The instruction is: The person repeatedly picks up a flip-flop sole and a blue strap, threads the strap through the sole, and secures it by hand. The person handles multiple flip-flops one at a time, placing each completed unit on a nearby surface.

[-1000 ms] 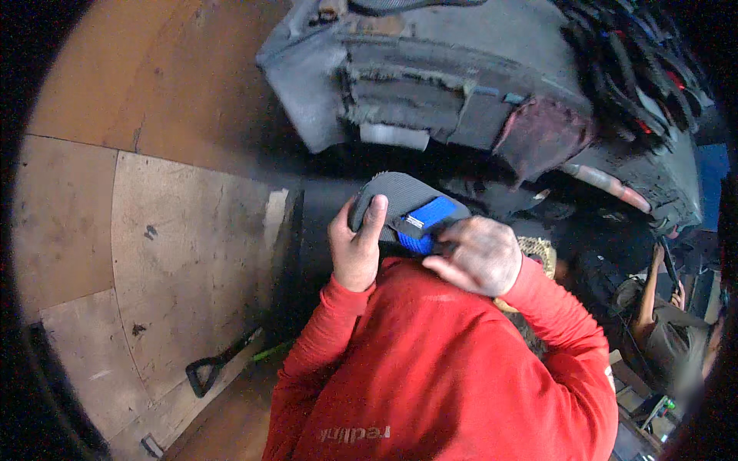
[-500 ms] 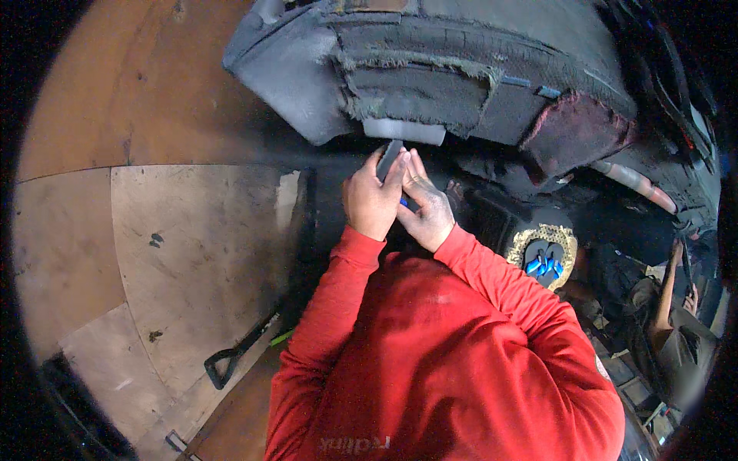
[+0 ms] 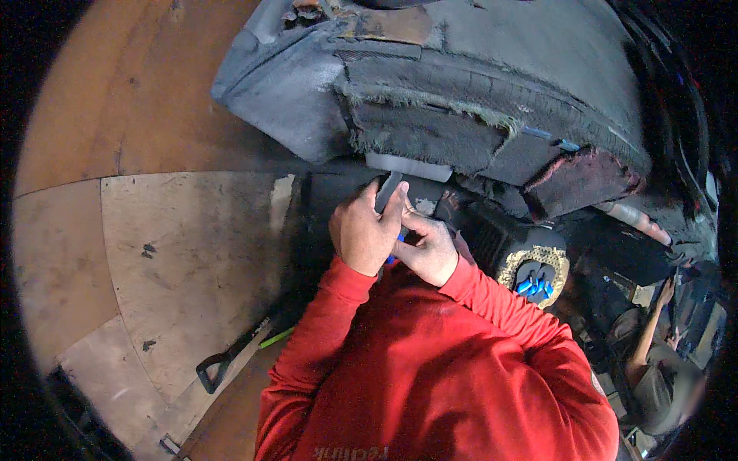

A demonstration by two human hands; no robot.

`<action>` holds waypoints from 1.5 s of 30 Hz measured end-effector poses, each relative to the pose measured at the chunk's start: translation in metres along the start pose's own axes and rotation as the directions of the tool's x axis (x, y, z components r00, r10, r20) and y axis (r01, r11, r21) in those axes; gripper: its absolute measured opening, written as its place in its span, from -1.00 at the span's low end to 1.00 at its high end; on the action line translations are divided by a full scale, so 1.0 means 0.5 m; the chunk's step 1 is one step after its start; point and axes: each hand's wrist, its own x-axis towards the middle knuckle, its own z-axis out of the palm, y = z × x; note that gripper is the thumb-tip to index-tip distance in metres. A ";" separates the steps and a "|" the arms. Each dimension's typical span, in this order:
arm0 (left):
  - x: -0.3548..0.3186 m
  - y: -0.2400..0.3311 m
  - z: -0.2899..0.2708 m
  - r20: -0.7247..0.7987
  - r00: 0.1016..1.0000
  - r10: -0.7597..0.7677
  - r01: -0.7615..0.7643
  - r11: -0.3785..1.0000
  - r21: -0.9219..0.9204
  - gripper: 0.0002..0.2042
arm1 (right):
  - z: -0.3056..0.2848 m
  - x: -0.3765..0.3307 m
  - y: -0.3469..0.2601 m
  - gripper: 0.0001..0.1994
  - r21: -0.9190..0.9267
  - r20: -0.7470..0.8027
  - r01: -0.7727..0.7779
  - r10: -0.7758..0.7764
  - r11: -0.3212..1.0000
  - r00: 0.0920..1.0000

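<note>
You held the dark grey sandal [image 3: 389, 190] edge-on ahead of your red shirt [image 3: 430, 376], just below the pale block [image 3: 407, 165] at the lip of the cloth-covered surface [image 3: 553, 58]. Your left hand [image 3: 363, 232] pinched its sole between thumb and fingers; your right hand [image 3: 432, 250] bent in close beside the blue strap [image 3: 400, 237] — its fingertips were partly hidden, so whether it gripped or merely pressed could not be told. The sandal was likely light, its sole springy rather than rigid, hard to break and not very slippery; the strap was probably softer, apt to give under a pull. The surest hold seemed to be the sole's edges — thumb flat on one face, fingers behind. To your right, a pair of blue-strapped sandals [image 3: 536, 280] lay on a yellow pad [image 3: 510, 266].
</note>
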 end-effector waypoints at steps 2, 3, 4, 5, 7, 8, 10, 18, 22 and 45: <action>0.015 -0.002 0.011 0.070 0.992 -0.101 0.094 0.990 0.103 -0.63 | -0.006 0.011 0.001 -0.65 0.042 0.005 0.013 -0.014 0.999 1.000; 0.022 -0.003 0.018 0.065 0.997 -0.051 0.048 0.997 0.054 -0.63 | -0.011 0.018 0.003 -0.65 0.036 -0.020 -0.028 0.029 0.999 0.999; 0.026 -0.002 0.025 0.076 0.995 -0.061 0.058 0.997 0.042 -0.63 | -0.021 0.023 0.004 -0.65 0.006 -0.014 -0.065 0.065 0.998 0.998; 0.024 -0.002 0.028 0.090 0.995 -0.048 0.048 0.999 0.000 -0.62 | -0.027 0.024 0.005 -0.65 -0.031 -0.019 -0.137 0.136 0.990 0.991; 0.015 0.000 0.030 0.070 0.997 -0.038 0.050 0.981 -0.188 -0.67 | -0.037 0.018 0.005 -0.41 -0.199 0.096 -0.040 0.060 0.979 0.994; 0.002 0.002 0.027 0.033 0.999 -0.013 0.023 0.943 -0.331 -0.68 | -0.038 0.011 0.004 -0.39 -0.272 0.059 0.024 -0.009 0.962 0.998; -0.026 0.006 0.013 -0.022 0.999 -0.027 0.013 0.882 -0.471 -0.69 | -0.029 -0.005 0.000 -0.34 -0.486 0.078 0.234 -0.225 0.842 0.971; -0.009 0.019 -0.017 -0.037 0.996 0.079 -0.082 0.991 -0.106 -0.73 | -0.013 -0.007 -0.022 -0.48 -0.205 0.043 -0.057 0.067 0.977 0.997; 0.007 0.014 0.019 0.128 0.983 -0.131 0.131 0.991 0.009 -0.69 | -0.039 0.004 -0.011 -0.55 -0.151 0.104 -0.189 0.205 0.970 0.973; -0.108 -0.040 0.014 -0.137 0.985 0.103 -0.169 0.715 -0.679 -0.66 | -0.038 -0.030 0.017 -0.52 -0.772 0.199 0.492 -0.582 0.402 0.788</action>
